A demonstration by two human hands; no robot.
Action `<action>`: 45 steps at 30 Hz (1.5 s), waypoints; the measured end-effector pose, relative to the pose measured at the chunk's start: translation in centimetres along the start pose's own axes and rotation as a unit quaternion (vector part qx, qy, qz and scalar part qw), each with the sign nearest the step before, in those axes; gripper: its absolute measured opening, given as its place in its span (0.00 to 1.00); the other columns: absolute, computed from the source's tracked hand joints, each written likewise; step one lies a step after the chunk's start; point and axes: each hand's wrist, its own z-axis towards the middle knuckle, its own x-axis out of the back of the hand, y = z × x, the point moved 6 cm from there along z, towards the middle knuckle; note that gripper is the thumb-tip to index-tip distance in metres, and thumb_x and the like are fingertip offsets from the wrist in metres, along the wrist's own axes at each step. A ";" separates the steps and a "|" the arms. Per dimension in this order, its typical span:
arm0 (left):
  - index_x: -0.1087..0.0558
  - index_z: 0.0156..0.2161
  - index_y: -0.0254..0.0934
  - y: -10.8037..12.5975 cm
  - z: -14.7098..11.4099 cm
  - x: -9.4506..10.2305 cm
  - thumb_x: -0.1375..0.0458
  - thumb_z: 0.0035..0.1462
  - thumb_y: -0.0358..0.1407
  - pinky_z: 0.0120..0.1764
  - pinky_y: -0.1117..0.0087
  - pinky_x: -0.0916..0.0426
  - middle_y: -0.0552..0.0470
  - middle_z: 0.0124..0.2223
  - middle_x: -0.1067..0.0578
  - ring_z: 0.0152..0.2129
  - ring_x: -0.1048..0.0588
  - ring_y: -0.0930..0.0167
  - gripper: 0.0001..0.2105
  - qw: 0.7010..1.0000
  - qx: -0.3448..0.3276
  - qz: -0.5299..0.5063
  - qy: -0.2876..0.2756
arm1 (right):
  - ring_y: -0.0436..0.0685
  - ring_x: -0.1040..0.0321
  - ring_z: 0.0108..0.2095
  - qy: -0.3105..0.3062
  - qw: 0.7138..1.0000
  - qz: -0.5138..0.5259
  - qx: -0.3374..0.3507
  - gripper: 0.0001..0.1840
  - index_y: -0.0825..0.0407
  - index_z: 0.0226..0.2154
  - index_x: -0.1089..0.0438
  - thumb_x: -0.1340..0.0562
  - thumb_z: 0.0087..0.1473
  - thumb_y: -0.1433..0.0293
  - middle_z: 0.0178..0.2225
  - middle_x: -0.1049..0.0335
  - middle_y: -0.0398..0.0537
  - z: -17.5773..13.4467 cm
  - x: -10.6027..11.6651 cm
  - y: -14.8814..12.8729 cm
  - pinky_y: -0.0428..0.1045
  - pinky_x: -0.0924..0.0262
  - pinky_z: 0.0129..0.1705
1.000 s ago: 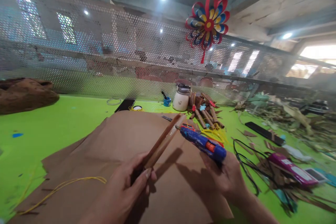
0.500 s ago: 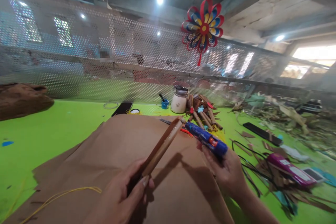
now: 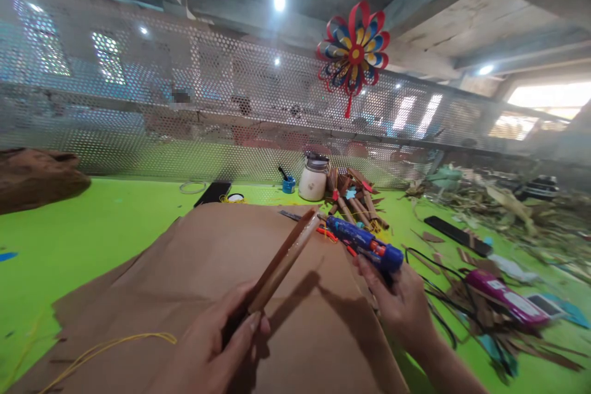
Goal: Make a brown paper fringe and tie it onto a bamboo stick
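— What are your hands doing?

— My left hand (image 3: 217, 345) is closed around the near end of a brown strip (image 3: 285, 257), angled up and away over the brown paper (image 3: 221, 258). My right hand (image 3: 401, 308) grips a blue glue gun (image 3: 362, 241), its nozzle just beside the strip's far tip.

— Any containers?

— Beyond the paper, on the green tabletop (image 3: 92, 228), stands a cream jar (image 3: 313, 180), contents hidden. A small blue pot (image 3: 289, 183) beside it holds a dark stick.
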 end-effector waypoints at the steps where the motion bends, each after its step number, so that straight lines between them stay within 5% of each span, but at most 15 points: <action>1: 0.35 0.53 0.36 0.0 0.0 0.0 0.48 0.53 0.46 0.26 0.75 0.33 0.50 0.31 0.23 0.24 0.28 0.70 0.24 1.000 0.000 0.000 0.001 | 0.55 0.29 0.23 0.002 1.000 -0.002 0.000 0.10 0.57 0.29 0.30 0.42 0.53 0.66 0.23 0.27 0.51 -0.1 0.0 0.0 0.44 0.35 0.24; 14: 0.38 0.53 0.34 -0.2 0.3 -0.1 0.48 0.54 0.45 0.26 0.74 0.33 0.49 0.32 0.24 0.24 0.29 0.71 0.24 0.999 0.003 -0.024 -0.032 | 0.52 0.33 0.21 0.006 1.000 -0.024 0.016 0.11 0.58 0.31 0.31 0.43 0.54 0.67 0.23 0.29 0.50 0.0 -0.1 -0.3 0.44 0.38 0.23; 22: 0.36 0.52 0.34 -0.2 0.1 0.3 0.48 0.54 0.44 0.26 0.74 0.33 0.49 0.31 0.23 0.23 0.28 0.71 0.23 1.000 -0.019 -0.024 0.000 | 0.55 0.30 0.26 -0.005 1.000 -0.003 0.011 0.09 0.56 0.32 0.31 0.42 0.54 0.67 0.25 0.28 0.50 -0.6 -0.4 -1.1 0.45 0.34 0.29; 33: 0.31 0.45 0.38 0.3 0.1 0.9 0.48 0.53 0.43 0.33 0.73 0.30 0.51 0.33 0.22 0.30 0.25 0.68 0.16 0.998 -0.033 0.053 0.017 | 0.52 0.35 0.20 0.003 0.999 0.004 -0.036 0.13 0.57 0.32 0.30 0.42 0.54 0.64 0.22 0.30 0.48 -0.3 -0.2 1.2 0.45 0.38 0.22; 45: 0.31 0.42 0.37 0.4 -0.1 0.5 0.47 0.52 0.44 0.27 0.74 0.32 0.51 0.30 0.22 0.24 0.26 0.69 0.16 0.999 -0.016 0.019 0.047 | 0.54 0.32 0.23 0.003 0.998 0.036 -0.056 0.12 0.57 0.33 0.30 0.42 0.54 0.65 0.23 0.29 0.49 -0.8 -0.5 1.0 0.45 0.38 0.25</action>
